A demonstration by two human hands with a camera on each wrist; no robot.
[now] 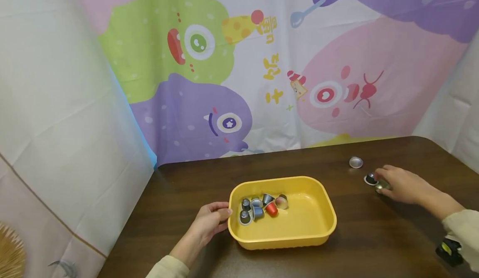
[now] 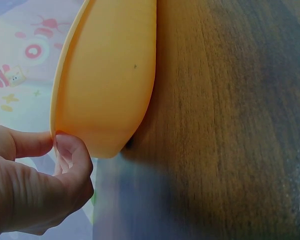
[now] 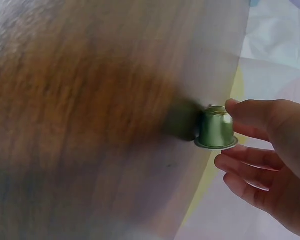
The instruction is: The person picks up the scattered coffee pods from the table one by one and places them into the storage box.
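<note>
My left hand pinches the left rim of a yellow plastic tray. In the left wrist view, thumb and curled fingers meet at the tray's edge. Several coffee capsules lie in the tray's left half, among them a red capsule and a blue capsule. At the right, my right hand holds a shiny green coffee capsule at its fingertips. Just left of those fingers is a dark capsule on the table.
A silver-lidded capsule lies farther back on the dark wooden table. Behind the table hangs a cartoon-printed curtain. Beside the right sleeve is a black object, partly hidden.
</note>
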